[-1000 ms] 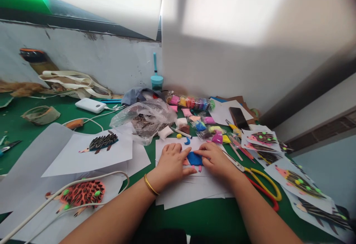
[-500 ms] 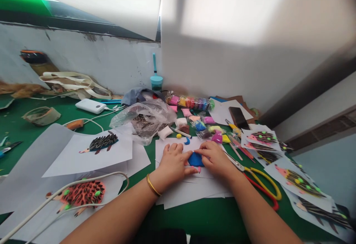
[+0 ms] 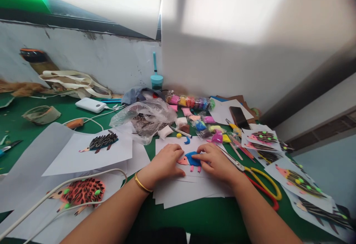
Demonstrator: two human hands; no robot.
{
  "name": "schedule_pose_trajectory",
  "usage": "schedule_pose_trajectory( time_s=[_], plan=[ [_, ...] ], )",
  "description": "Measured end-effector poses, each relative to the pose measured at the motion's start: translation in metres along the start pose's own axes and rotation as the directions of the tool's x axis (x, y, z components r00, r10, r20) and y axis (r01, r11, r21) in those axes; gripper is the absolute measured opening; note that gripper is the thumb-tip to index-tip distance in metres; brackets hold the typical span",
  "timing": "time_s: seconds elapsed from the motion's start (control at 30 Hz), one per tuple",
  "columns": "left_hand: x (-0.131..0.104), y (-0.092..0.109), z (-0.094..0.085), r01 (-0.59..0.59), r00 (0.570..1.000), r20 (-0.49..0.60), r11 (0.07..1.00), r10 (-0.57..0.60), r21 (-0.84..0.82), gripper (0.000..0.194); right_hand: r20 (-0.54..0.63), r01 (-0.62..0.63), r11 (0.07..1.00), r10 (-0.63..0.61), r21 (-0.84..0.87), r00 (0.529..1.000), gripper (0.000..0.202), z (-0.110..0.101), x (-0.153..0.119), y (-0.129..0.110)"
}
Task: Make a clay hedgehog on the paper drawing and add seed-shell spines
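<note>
On the paper point(image 3: 178, 194), the face point(image 3: 183, 160) of the hedgehog point(image 3: 189, 160) has been exposed by the left hand point(image 3: 165, 164), shifted toward nine o'clock, the blue body touched from three by the right hand point(image 3: 218, 164), both hands' fingers point(image 3: 204, 157) parted, nothing gripped.

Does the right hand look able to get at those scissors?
Probably yes: the scissors lie close by, mostly uncovered, though the right hand would likely have to leave the blue shape it is touching.
</note>
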State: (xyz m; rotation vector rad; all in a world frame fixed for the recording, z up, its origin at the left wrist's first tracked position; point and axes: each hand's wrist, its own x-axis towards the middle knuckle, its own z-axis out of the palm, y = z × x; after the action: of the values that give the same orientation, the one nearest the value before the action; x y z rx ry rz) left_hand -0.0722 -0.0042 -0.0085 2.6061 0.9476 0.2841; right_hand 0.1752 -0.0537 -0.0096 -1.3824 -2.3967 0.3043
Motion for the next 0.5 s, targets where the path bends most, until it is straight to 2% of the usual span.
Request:
schedule_pose_trajectory(
  time_s=[0.1,0.3,0.5],
  plan=[
    [0.000,-0.001,-0.002,0.004,1.000,0.015,1.000,-0.004,0.001,0.074,0.021,-0.001,1.000,0.001,-0.023,1.000,0.041,0.000,0.000,-0.008],
    [0.000,-0.001,-0.001,-0.009,1.000,0.014,1.000,0.009,-0.007,0.073,0.008,0.033,0.998,-0.033,-0.054,0.999,0.042,0.000,-0.001,-0.012],
    [-0.002,-0.001,-0.004,-0.054,0.998,0.043,0.998,0.053,0.024,0.062,0.018,0.044,0.998,-0.043,-0.051,0.999,0.038,-0.002,-0.001,-0.016]
  ],
)
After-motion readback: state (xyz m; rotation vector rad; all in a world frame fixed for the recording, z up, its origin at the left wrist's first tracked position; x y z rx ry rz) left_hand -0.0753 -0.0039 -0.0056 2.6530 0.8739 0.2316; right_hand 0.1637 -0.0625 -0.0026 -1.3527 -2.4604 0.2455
